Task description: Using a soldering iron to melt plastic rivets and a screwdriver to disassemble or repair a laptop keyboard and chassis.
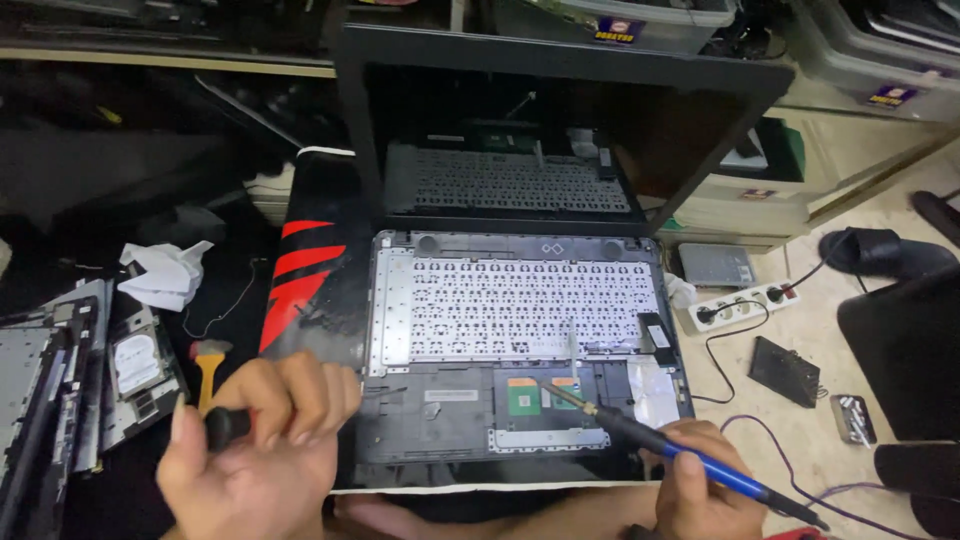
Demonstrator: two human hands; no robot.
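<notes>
An opened laptop (pixel 420 420) lies in front of me with its dark screen upright and the back of its silver keyboard plate (pixel 510 305) showing. My right hand (pixel 700 490) grips a blue-handled soldering iron (pixel 690 455), whose metal tip rests by the small green boards (pixel 540 395) below the plate. At the lower left, my left hand (pixel 255 450) is closed around a black tool handle (pixel 225 425), close to the laptop's left front corner.
The laptop sits on a black mat with red stripes (pixel 305 270). Left of it lie a hard drive (pixel 135 365), dismantled laptop parts (pixel 40 400), an orange-handled brush (pixel 207 365) and crumpled tissue (pixel 165 270). A white power strip (pixel 740 305), black boxes and cables lie at right.
</notes>
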